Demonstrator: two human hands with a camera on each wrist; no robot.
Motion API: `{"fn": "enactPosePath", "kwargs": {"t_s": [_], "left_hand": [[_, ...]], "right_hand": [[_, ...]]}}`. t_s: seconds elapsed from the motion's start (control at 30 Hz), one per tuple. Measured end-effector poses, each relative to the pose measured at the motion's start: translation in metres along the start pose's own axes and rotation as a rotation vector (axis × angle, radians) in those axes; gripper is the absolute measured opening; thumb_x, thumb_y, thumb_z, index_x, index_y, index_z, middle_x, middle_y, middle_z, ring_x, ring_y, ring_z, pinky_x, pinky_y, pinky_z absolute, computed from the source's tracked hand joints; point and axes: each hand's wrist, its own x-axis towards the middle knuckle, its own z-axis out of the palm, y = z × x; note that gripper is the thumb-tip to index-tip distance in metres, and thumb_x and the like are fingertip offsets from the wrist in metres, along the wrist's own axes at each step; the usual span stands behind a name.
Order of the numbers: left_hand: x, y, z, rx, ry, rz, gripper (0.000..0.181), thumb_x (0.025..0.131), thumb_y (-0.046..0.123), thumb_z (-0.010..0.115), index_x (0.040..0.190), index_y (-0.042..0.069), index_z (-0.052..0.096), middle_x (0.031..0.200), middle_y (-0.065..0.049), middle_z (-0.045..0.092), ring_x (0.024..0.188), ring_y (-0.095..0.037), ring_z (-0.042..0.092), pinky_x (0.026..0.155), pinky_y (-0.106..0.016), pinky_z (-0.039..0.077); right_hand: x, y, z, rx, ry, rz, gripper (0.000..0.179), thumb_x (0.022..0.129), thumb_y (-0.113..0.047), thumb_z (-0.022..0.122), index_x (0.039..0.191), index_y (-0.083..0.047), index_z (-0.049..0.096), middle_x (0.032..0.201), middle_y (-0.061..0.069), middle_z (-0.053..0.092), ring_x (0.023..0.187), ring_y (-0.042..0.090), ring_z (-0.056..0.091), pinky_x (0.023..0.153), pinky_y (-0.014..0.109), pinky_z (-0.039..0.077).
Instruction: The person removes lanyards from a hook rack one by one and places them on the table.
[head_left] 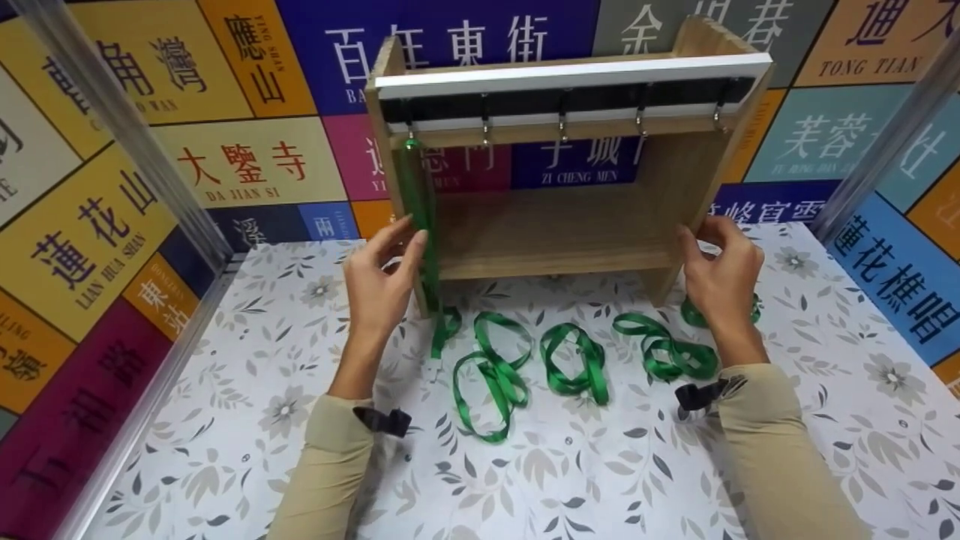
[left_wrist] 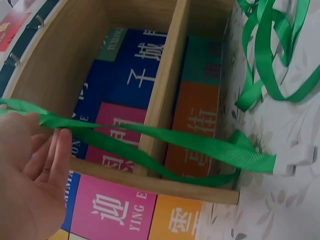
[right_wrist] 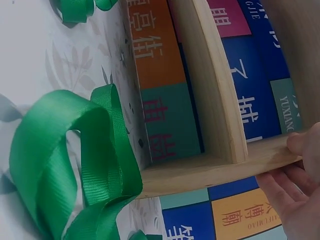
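Note:
A wooden rack (head_left: 555, 225) stands on the table, with a row of metal hooks (head_left: 563, 124) along its black-and-white top bar. A green lanyard (head_left: 429, 217) hangs from the leftmost hook, down along the left side panel to the tabletop. My left hand (head_left: 382, 274) grips that panel's front edge, its fingertips right by the hanging lanyard. Opposite, my right hand (head_left: 724, 270) holds the right side panel, thumb inside and fingers outside, as the right wrist view shows. Between my forearms lie looped green lanyards (head_left: 574, 360) in front of the rack.
Another green lanyard (head_left: 694, 311) lies partly behind the right wrist. White flower-patterned cloth (head_left: 285, 420) covers the table. Printed panels (head_left: 255, 161) with large characters wall the back and sides, with clear upright posts (head_left: 150, 142) at the corners.

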Motion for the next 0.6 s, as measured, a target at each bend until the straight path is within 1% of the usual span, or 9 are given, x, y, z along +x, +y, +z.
{"fn": "enactPosePath", "kwargs": {"t_s": [0.1, 0.17, 0.33, 0.4, 0.47, 0.53, 0.6], "left_hand": [[-0.0017, -0.0001, 0.0016, 0.018, -0.037, -0.046, 0.045, 0.104, 0.034, 0.076, 0.142, 0.010, 0.073, 0.131, -0.007, 0.079, 0.109, -0.019, 0.079, 0.096, -0.039, 0.067], [-0.0028, -0.0001, 0.0021, 0.015, -0.057, -0.073, 0.046, 0.105, 0.032, 0.075, 0.144, 0.009, 0.071, 0.134, -0.009, 0.077, 0.113, -0.021, 0.079, 0.099, -0.039, 0.066], [-0.0038, -0.0008, 0.0024, -0.023, -0.086, -0.089, 0.042, 0.103, 0.026, 0.077, 0.140, 0.006, 0.073, 0.125, -0.012, 0.080, 0.108, -0.024, 0.079, 0.099, -0.040, 0.066], [-0.0033, -0.0006, 0.0023, -0.026, -0.085, -0.086, 0.038, 0.102, 0.025, 0.078, 0.136, 0.006, 0.076, 0.120, -0.011, 0.082, 0.104, -0.023, 0.078, 0.098, -0.040, 0.067], [-0.0025, 0.0008, 0.0016, -0.009, -0.072, -0.078, 0.033, 0.102, 0.026, 0.079, 0.130, 0.008, 0.079, 0.115, -0.008, 0.083, 0.102, -0.020, 0.077, 0.095, -0.038, 0.067], [-0.0011, 0.0028, 0.0004, 0.004, -0.050, -0.062, 0.028, 0.101, 0.026, 0.080, 0.124, 0.010, 0.082, 0.112, -0.006, 0.083, 0.098, -0.018, 0.077, 0.091, -0.034, 0.068], [0.0010, 0.0053, -0.0013, 0.005, -0.018, -0.034, 0.024, 0.100, 0.026, 0.081, 0.119, 0.011, 0.084, 0.108, -0.004, 0.084, 0.096, -0.016, 0.077, 0.087, -0.030, 0.067]], "right_hand": [[0.0002, 0.0006, 0.0005, 0.008, -0.002, 0.004, 0.043, 0.108, -0.040, 0.066, 0.137, -0.009, 0.070, 0.138, 0.011, 0.075, 0.131, 0.025, 0.071, 0.109, 0.046, 0.060], [0.0002, 0.0012, 0.0008, 0.010, -0.001, -0.001, 0.042, 0.108, -0.039, 0.067, 0.137, -0.008, 0.070, 0.137, 0.011, 0.076, 0.131, 0.025, 0.071, 0.109, 0.045, 0.060], [-0.0008, 0.0027, 0.0014, 0.010, 0.012, -0.019, 0.041, 0.108, -0.038, 0.068, 0.135, -0.007, 0.071, 0.135, 0.010, 0.077, 0.129, 0.023, 0.072, 0.108, 0.044, 0.061], [-0.0008, 0.0031, 0.0015, 0.010, 0.017, -0.021, 0.041, 0.108, -0.038, 0.068, 0.134, -0.007, 0.072, 0.134, 0.010, 0.077, 0.128, 0.023, 0.072, 0.107, 0.044, 0.062], [-0.0006, 0.0033, 0.0015, 0.014, 0.026, -0.029, 0.040, 0.107, -0.037, 0.069, 0.133, -0.006, 0.072, 0.133, 0.011, 0.077, 0.126, 0.024, 0.073, 0.106, 0.044, 0.062], [-0.0003, 0.0033, 0.0016, 0.017, 0.033, -0.034, 0.040, 0.107, -0.037, 0.069, 0.132, -0.006, 0.073, 0.132, 0.011, 0.078, 0.125, 0.025, 0.074, 0.105, 0.043, 0.063], [-0.0001, 0.0035, 0.0017, 0.018, 0.039, -0.040, 0.040, 0.107, -0.036, 0.070, 0.131, -0.005, 0.073, 0.131, 0.012, 0.078, 0.123, 0.026, 0.074, 0.104, 0.043, 0.063]]}}
